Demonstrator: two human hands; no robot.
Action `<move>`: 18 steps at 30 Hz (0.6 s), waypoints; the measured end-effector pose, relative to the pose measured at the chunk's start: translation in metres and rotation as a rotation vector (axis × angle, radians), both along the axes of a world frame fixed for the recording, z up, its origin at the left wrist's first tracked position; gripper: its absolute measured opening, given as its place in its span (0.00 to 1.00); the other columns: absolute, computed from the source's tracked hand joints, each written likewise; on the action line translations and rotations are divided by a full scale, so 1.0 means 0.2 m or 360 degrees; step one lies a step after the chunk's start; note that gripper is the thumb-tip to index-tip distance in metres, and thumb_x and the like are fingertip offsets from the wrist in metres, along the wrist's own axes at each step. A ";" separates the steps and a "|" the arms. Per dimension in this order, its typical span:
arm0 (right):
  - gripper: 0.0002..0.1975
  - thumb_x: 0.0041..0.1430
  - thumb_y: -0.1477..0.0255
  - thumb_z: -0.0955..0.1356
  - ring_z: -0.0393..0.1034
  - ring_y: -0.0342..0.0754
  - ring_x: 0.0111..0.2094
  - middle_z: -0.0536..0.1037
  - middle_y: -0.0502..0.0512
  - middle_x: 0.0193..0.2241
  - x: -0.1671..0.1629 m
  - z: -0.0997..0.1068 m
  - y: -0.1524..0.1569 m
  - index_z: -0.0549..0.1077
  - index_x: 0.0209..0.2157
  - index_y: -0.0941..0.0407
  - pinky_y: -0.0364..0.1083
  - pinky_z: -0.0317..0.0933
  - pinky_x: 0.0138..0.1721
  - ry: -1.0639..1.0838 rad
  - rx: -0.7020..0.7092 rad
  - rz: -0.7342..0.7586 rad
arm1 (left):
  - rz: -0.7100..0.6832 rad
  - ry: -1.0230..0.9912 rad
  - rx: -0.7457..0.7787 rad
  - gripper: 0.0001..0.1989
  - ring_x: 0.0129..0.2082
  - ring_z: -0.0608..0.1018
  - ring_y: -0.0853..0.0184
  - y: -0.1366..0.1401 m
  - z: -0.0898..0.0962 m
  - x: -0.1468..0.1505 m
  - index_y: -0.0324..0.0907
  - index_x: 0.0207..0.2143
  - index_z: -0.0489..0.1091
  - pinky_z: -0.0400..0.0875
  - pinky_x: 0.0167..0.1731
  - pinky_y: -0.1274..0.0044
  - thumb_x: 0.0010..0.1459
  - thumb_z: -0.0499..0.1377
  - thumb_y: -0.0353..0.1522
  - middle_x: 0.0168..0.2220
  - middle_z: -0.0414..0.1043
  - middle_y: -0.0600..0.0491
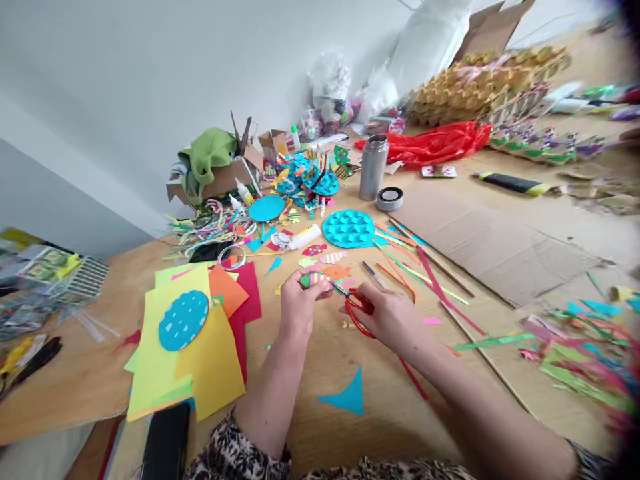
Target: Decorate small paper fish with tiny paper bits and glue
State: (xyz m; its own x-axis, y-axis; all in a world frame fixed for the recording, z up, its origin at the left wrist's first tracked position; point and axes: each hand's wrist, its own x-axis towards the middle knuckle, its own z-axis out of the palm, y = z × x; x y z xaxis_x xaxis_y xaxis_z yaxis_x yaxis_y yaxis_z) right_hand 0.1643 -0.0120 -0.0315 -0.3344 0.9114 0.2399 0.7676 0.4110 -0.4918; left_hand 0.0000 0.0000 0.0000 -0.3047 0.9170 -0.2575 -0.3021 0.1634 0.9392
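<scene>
My left hand pinches a small green paper fish with pale and pink stripes. In my right hand are red-handled scissors, fingers wrapped through the loops. The scissor blades point left and their tips reach the tail end of the fish; whether they touch it I cannot tell. Just beyond my hands lie more paper fish: an orange one, a white striped one and a crimson spotted one. A blue paper scrap lies nearer me, between my forearms.
Coloured paper sheets carry a blue spotted disc at left. Behind the fish are a blue disc with raised scales, a white glue bottle and a steel flask. Cardboard and paper strips lie right; a phone front left.
</scene>
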 end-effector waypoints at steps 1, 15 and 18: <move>0.12 0.61 0.62 0.65 0.67 0.45 0.23 0.72 0.51 0.20 0.00 0.00 0.00 0.66 0.28 0.55 0.42 0.50 0.25 0.0028 -0.0011 -0.0003 | -0.0004 0.0001 -0.0001 0.20 0.22 0.76 0.71 0.00 0.00 0.00 0.35 0.32 0.69 0.77 0.26 0.77 0.32 0.67 0.28 0.21 0.73 0.56; 0.17 0.58 0.57 0.66 0.58 0.40 0.18 0.68 0.46 0.17 0.02 -0.02 0.03 0.64 0.24 0.54 0.41 0.50 0.22 0.0356 -0.0183 0.0098 | -0.0055 0.0046 0.0015 0.21 0.23 0.77 0.69 -0.01 0.00 -0.01 0.35 0.34 0.71 0.76 0.26 0.76 0.33 0.69 0.28 0.22 0.74 0.55; 0.18 0.58 0.57 0.67 0.58 0.40 0.18 0.67 0.46 0.17 0.03 -0.03 0.03 0.64 0.23 0.54 0.41 0.50 0.22 0.0348 -0.0189 0.0104 | -0.0053 0.0049 0.0017 0.21 0.23 0.77 0.69 -0.01 0.00 -0.01 0.34 0.34 0.71 0.76 0.26 0.76 0.33 0.69 0.28 0.22 0.74 0.54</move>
